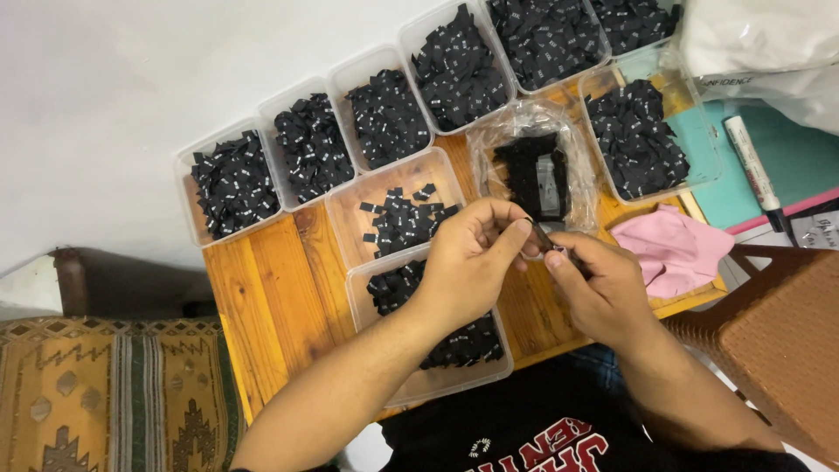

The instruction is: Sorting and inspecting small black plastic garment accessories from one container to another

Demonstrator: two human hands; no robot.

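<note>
From the head camera, the left hand (468,262) and right hand (603,284) meet above the wooden table (271,288), fingers pinched together on a small dark label (542,238), just over a clear tub (419,385) of black labels; a pink cloth (673,249) lies near the right hand

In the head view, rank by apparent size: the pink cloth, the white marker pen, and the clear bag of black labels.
1. Clear bag of black labels, largest.
2. Pink cloth, a bit smaller, though it is crumpled, so this is close.
3. White marker pen, clearly smallest.
</note>
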